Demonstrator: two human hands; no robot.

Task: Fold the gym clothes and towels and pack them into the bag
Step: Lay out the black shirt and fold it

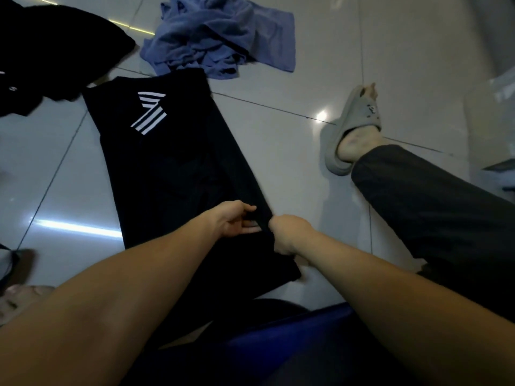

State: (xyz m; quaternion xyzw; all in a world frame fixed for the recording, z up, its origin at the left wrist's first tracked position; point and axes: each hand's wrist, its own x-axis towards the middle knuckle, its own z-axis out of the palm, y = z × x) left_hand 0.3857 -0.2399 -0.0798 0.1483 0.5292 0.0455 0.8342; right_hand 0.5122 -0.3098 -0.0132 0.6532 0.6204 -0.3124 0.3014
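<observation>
Both hands, left hand and right hand, pinch the near end of a black garment whose length stretches away toward the blue towel.

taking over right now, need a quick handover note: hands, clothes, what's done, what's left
Hands: left hand pinches the near end of the striped garment; right hand grips it alongside.
Things: the garment lies flat on the floor, narrowed lengthwise. The towel is crumpled beyond it, and a black cloth lies unfolded at far left.
Left: finish this fold, fold the rest, pack. No bag clearly in view.
</observation>
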